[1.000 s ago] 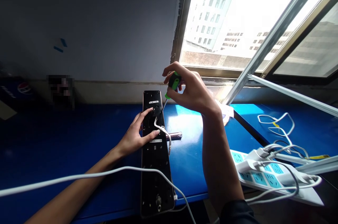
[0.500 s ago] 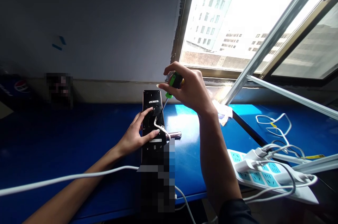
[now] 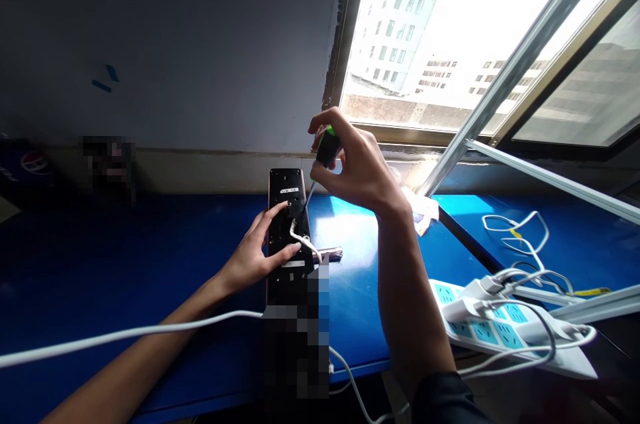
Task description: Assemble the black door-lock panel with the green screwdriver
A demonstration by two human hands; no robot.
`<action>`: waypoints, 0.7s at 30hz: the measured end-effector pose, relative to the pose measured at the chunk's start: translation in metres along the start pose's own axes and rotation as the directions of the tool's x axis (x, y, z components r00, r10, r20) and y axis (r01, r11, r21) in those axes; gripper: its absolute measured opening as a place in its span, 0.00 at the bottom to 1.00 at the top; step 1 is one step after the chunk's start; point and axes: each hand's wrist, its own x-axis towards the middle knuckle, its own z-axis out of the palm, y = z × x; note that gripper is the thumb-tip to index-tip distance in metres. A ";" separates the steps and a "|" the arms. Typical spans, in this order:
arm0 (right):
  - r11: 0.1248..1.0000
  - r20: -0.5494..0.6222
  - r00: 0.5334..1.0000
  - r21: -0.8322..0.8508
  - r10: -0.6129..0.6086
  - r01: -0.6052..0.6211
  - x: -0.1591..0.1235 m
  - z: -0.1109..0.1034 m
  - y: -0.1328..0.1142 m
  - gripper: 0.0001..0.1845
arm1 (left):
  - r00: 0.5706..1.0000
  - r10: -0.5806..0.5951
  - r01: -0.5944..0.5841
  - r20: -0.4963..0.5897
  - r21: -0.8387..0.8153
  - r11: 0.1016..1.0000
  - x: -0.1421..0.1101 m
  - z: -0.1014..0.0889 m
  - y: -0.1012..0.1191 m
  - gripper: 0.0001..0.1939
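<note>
The right hand [image 3: 357, 167] has shifted its grip, now clamped on a green-and-black screwdriver [image 3: 327, 148] with its tip on a long black metal lock panel [image 3: 287, 184], lying on the blue counter [image 3: 360, 297], held flat by the apart, spread left hand [image 3: 250, 257].

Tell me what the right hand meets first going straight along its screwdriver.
Probably the black lock panel: the right hand's screwdriver points down onto it, near the left hand's forefinger, though depth is unclear.

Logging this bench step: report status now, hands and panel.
Right hand gripping green-handled screwdriver, tip at upper panel. Left hand spread on black lock panel, steadying it. White cable lying across panel, near the tip.
</note>
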 end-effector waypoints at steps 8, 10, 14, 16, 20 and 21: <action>1.000 -0.017 1.000 -0.007 -0.024 0.024 0.000 0.000 0.001 0.22 | 1.000 -0.006 0.006 0.001 0.005 1.000 -0.001 0.000 0.001 0.43; 1.000 -0.005 1.000 -0.020 -0.007 0.007 0.000 0.000 0.001 0.21 | 1.000 -0.007 0.007 0.004 0.004 1.000 -0.001 0.000 0.000 0.43; 1.000 -0.038 0.999 -0.026 -0.011 0.010 0.001 0.001 0.003 0.13 | 1.000 -0.009 0.009 0.006 -0.002 1.000 -0.001 0.000 -0.001 0.43; 0.999 -0.044 0.999 -0.016 -0.028 0.028 0.001 0.001 0.003 0.17 | 1.000 -0.011 0.011 0.006 -0.009 1.000 -0.001 0.000 -0.001 0.43; 1.000 -0.009 1.000 -0.013 -0.004 0.003 0.001 0.000 0.003 0.20 | 1.000 -0.026 0.026 0.012 -0.011 1.000 -0.001 -0.001 0.000 0.43; 1.000 -0.007 1.000 -0.014 0.008 -0.008 0.001 0.000 0.003 0.18 | 1.000 -0.027 0.027 0.014 -0.012 1.000 -0.001 -0.001 0.000 0.43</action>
